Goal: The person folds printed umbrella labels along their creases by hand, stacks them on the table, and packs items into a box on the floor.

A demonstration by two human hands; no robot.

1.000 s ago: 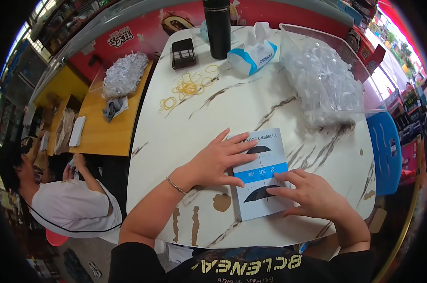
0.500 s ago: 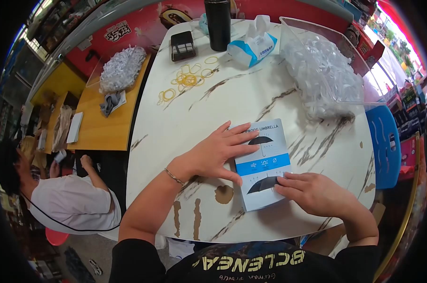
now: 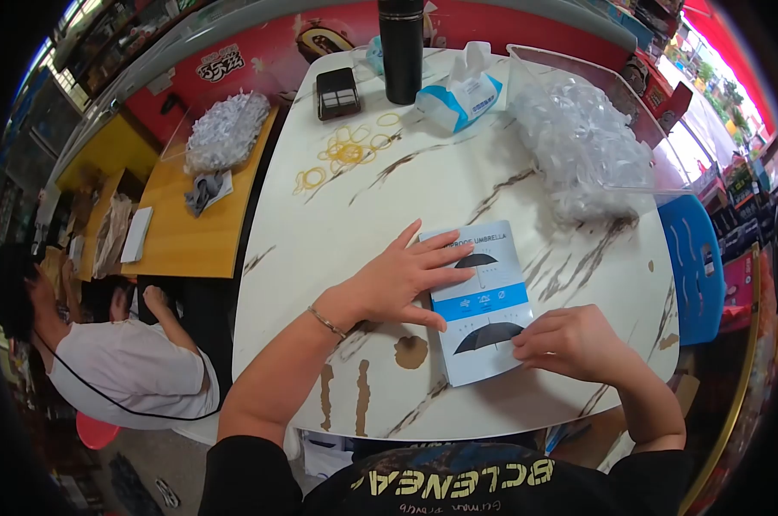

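A white and blue printed umbrella card lies flat on the marble-patterned table, with two black umbrellas pictured on it. Its lower left edge looks layered, so it may be a stack; I cannot tell how many sheets. My left hand rests on its upper left part, fingers spread and the thumb at the left edge. At the lower right edge, my right hand has its fingers bent and pressed together against the card's side. Its fingertips are partly hidden.
Beyond the card lie yellow rubber bands, a black case, a black tumbler and a tissue pack. A clear bin of plastic sleeves stands right. A person sits at the left, by a yellow table.
My right hand has slid from the card's lower umbrella picture to its right edge, and its fingers have curled in. My left hand stays in place. The view has shifted slightly.
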